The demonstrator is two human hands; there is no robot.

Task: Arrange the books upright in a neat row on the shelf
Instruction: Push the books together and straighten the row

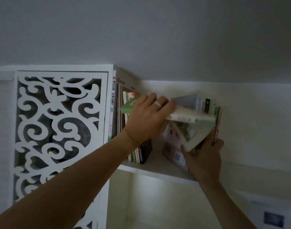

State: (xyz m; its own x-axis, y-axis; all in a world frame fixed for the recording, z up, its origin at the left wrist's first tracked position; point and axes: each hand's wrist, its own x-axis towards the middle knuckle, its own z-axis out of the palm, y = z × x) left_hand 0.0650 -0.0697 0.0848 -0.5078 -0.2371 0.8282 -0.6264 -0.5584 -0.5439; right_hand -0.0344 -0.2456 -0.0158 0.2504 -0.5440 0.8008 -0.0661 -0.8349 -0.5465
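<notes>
Two bare hands reach up to a high white shelf [158, 169] where books are being sorted. The left hand [148, 116], a ring on one finger, lies with fingers fairly straight over the top edge of a green-covered book [191, 119] that has tipped far over — its long axis runs nearly level, spine end pointing left past the wrist, page edges facing down and toward the viewer. Whether the thumb curls under it cannot be told; it is hidden.

Below and to the right of that hand, the right hand [205, 154] grips the lower corner of a leaning bundle of books [179, 138], fingers wrapped around the pale covers, thumb side against a thin red-edged book [218, 123]. These lean leftward, tops tilted toward the left hand.

Behind the left wrist stands a row of upright books [138, 154], spines vertical, with one tall book [112, 104] bearing Chinese characters against the shelf's left wall. Left of that is a white carved scrollwork panel [59, 129]. More upright spines [205, 105] show behind the tipped book — partly blocked by it.
</notes>
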